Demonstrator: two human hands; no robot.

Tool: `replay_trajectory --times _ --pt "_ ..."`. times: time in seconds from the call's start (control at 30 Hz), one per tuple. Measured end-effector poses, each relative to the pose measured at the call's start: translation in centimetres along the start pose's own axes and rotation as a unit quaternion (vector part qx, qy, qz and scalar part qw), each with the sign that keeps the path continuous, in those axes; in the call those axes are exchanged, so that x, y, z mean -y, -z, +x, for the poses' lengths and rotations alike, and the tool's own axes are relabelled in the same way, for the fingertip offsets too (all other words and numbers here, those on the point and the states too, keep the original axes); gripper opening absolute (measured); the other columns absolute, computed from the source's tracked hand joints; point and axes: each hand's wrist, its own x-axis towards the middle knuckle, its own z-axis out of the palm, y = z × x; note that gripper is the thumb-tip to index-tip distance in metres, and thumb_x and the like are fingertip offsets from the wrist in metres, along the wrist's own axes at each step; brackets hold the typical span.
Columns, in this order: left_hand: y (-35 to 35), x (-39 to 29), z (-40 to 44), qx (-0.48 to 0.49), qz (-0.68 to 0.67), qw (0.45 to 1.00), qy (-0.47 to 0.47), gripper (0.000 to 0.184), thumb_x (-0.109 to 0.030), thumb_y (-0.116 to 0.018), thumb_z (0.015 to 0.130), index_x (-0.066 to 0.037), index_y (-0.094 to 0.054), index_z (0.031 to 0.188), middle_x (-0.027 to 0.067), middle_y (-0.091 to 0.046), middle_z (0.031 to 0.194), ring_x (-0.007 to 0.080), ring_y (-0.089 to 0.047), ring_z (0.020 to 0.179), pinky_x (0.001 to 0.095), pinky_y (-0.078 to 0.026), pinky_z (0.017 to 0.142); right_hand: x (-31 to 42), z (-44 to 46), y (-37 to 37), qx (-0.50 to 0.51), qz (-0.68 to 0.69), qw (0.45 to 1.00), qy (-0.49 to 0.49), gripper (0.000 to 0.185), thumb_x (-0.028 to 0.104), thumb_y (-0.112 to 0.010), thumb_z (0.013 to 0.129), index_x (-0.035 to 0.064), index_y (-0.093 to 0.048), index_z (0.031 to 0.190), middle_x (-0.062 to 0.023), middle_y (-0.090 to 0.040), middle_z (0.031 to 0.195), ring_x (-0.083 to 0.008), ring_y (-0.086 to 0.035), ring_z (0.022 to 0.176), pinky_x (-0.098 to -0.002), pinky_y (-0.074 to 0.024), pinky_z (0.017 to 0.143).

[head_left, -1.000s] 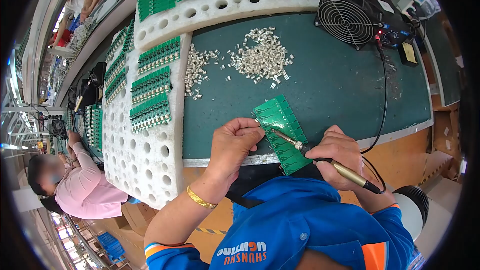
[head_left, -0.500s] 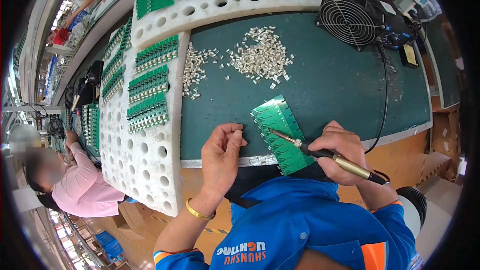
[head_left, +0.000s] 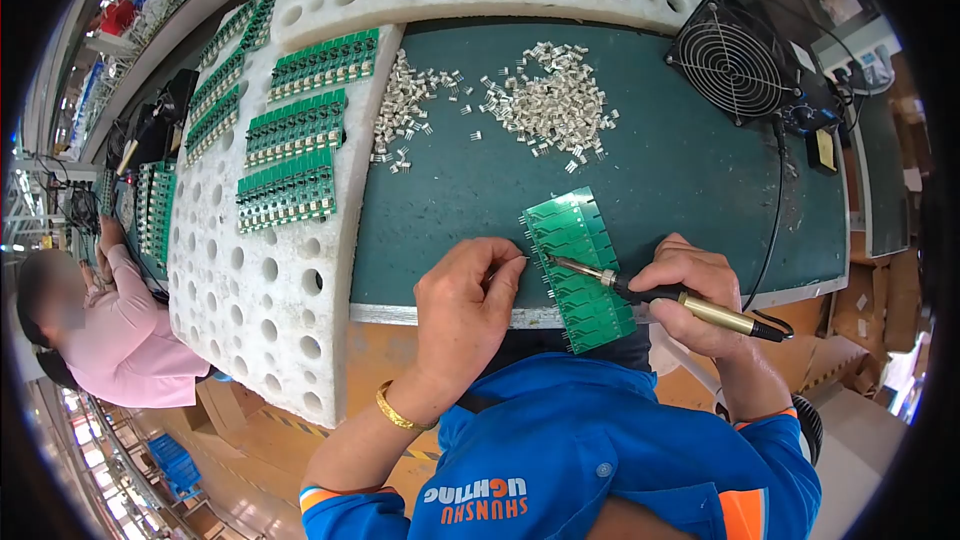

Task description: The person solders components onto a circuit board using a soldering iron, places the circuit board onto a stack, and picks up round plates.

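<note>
My right hand (head_left: 695, 290) is closed around the dark and gold handle of a soldering iron (head_left: 715, 314). The iron's tip points left, over the left part of a green circuit board (head_left: 580, 275) at the table's front edge. Pins stick out along the board's left side. Just left of the board, my left hand (head_left: 470, 305) is closed in a pinch, with something thin and pale, perhaps solder wire, at its fingertips. A pile of small silvery connectors (head_left: 555, 105) lies beyond the board, with a smaller heap (head_left: 402, 100) to its left.
White foam trays (head_left: 335, 300) with holes hold rows of populated green boards (head_left: 290, 190) on the left and more at the back. A black fan (head_left: 728, 58) and a control box (head_left: 812, 112) stand at the back right. A person in pink (head_left: 130, 340) sits far left.
My left hand moved away from the board, then back toward it with its fingers pinched. The view has shifted, and the iron's tip stays over the board.
</note>
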Motion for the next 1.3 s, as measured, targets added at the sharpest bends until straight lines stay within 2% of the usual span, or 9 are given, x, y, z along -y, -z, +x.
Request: replay_trajectory --times 0.03,0.27,0.63,0.9,1.1,1.17,1.2,1.23,1.3 --pt "-0.1 0.1 0.1 -0.015 0.021 0.999 -0.04 0.005 -0.001 -0.067 0.081 0.002 -0.065 0.084 0.0076 -0.063 0.076 0.012 -0.056 0.058 0.0267 -0.045 0.055 0.1 0.1 0.1 -0.002 0.003 1.0 -0.006 0.027 0.004 -0.063 0.063 0.0017 -0.068 0.09 -0.0089 -0.069 0.079 -0.0214 -0.06 0.066 -0.0343 -0.0446 0.069" --pt "-0.5 0.4 0.5 -0.004 0.023 0.998 -0.052 0.005 -0.001 -0.069 0.08 0.0 -0.066 0.084 0.0079 -0.061 0.073 0.0138 -0.057 0.059 0.0272 -0.045 0.055 0.5 0.6 0.3 0.008 0.003 1.0 -0.016 0.026 0.003 -0.063 0.062 0.0014 -0.068 0.088 -0.009 -0.069 0.078 -0.0206 -0.06 0.066 -0.0335 -0.0446 0.069" --pt "-0.7 0.1 0.7 0.038 -0.064 0.997 0.033 0.024 0.005 -0.068 0.078 0.001 -0.062 0.101 0.0008 -0.061 0.072 0.0047 -0.053 0.064 0.0209 -0.046 0.059 0.4 1.2 1.1 0.031 0.009 0.998 -0.045 0.024 0.003 -0.062 0.065 0.0011 -0.068 0.089 -0.0097 -0.069 0.081 -0.0211 -0.06 0.069 -0.0326 -0.0453 0.07" --pt "-0.3 0.1 0.5 0.013 -0.102 0.993 0.063 0.022 0.004 -0.065 0.082 0.0 -0.061 0.103 -0.0016 -0.058 0.073 0.0028 -0.05 0.064 0.0193 -0.043 0.057 -0.1 0.5 1.3 0.021 0.0 0.999 -0.033 0.023 0.003 -0.061 0.066 0.0006 -0.067 0.088 -0.0091 -0.067 0.076 -0.0206 -0.056 0.066 -0.0325 -0.0443 0.064" --pt "0.3 0.8 -1.3 -0.014 -0.116 0.991 0.064 0.017 0.0 -0.062 0.086 0.0 -0.062 0.103 -0.0027 -0.051 0.076 0.0031 -0.042 0.063 0.018 -0.037 0.056 0.3 -0.8 0.2 -0.047 0.059 0.997 0.007 0.021 0.008 -0.065 0.075 0.0002 -0.064 0.095 -0.0102 -0.061 0.071 -0.0198 -0.055 0.064 -0.0314 -0.0443 0.062" --pt "0.3 0.9 -1.5 -0.02 -0.119 0.991 0.053 0.016 -0.002 -0.062 0.087 0.0 -0.062 0.103 -0.0026 -0.05 0.076 0.0039 -0.041 0.063 0.0183 -0.036 0.056 0.5 -1.2 -1.1 -0.066 0.032 0.997 0.003 0.018 0.011 -0.064 0.082 0.0008 -0.063 0.096 -0.0095 -0.059 0.074 -0.0199 -0.057 0.064 -0.031 -0.0458 0.059" --pt "0.3 0.7 -1.6 -0.026 -0.105 0.993 0.039 0.015 -0.002 -0.062 0.088 0.0 -0.062 0.102 -0.0023 -0.048 0.076 0.0045 -0.04 0.063 0.019 -0.037 0.057 0.4 -1.3 -1.3 -0.047 -0.043 0.997 0.042 0.02 0.019 -0.066 0.086 0.0032 -0.063 0.098 -0.0105 -0.058 0.079 -0.0224 -0.058 0.065 -0.032 -0.0468 0.056" --pt "0.3 0.6 -1.7 -0.033 -0.091 0.995 0.025 0.014 -0.002 -0.061 0.088 0.0 -0.062 0.102 -0.002 -0.047 0.075 0.0051 -0.04 0.064 0.0197 -0.037 0.058 0.4 -1.3 -1.7 -0.047 -0.045 0.997 0.043 0.02 0.019 -0.066 0.086 0.0032 -0.063 0.098 -0.0105 -0.058 0.079 -0.0224 -0.058 0.065 -0.032 -0.0468 0.056" --pt "0.2 0.5 -1.8 -0.034 -0.084 0.996 0.028 0.014 -0.003 -0.062 0.088 0.0 -0.063 0.101 -0.0017 -0.045 0.074 0.0056 -0.041 0.064 0.0206 -0.037 0.058 0.3 -1.5 -2.8 -0.047 -0.167 0.981 0.091 0.029 0.027 -0.07 0.083 0.0059 -0.063 0.101 -0.012 -0.055 0.082 -0.025 -0.057 0.064 -0.0335 -0.0468 0.055"
